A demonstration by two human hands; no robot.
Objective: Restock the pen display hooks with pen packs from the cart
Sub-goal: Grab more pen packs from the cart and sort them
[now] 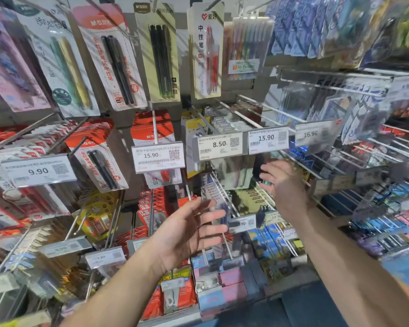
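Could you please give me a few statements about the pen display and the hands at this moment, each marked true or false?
1. Both hands hold nothing. True: the left hand and right hand are open, fingers spread.
2. The white price label reading 8.50 hangs left of a white label reading 15.90. True.
3. The left hand grips a red pen pack. False: its palm is bare.
4. The white price label at far left reads 16.96. False: it reads 9.90.
5. The beige card pack of black pens hangs in the top row. True.
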